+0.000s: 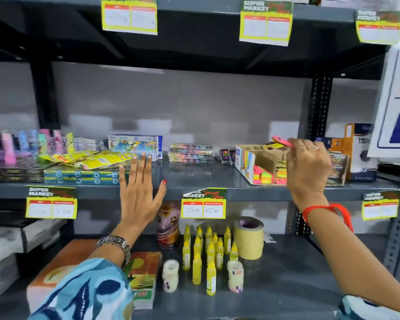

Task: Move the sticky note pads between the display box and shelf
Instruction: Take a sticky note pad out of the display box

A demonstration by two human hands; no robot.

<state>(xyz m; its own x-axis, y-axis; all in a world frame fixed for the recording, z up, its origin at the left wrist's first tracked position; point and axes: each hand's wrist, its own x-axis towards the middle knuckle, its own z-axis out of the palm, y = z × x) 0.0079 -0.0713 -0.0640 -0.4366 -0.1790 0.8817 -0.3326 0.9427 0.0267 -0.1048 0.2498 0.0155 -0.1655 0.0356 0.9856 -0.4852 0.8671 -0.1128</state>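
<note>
I find the right hand [308, 167] raised over the display box [245, 162], its fingers [293, 144] clamped on one pink sticky note pad [281, 140]. The pad hangs above the box's open top, clear of the cardboard. The box sits on the middle shelf [194, 179] at 3 o'clock from centre, with neon pads [263, 175] stacked in its compartments. The left hand [140, 188] hovers flat at the shelf edge at 9 o'clock, fingers spread and gripping nothing.

Risk, in my judgement: the hold looks like a fingertip pinch on a thin pad, so a quick swing could let it slip down among the glue bottles [206, 252] on the lower shelf. The right wrist is close to the box's front wall; a careless pull could drag or tip the box.
</note>
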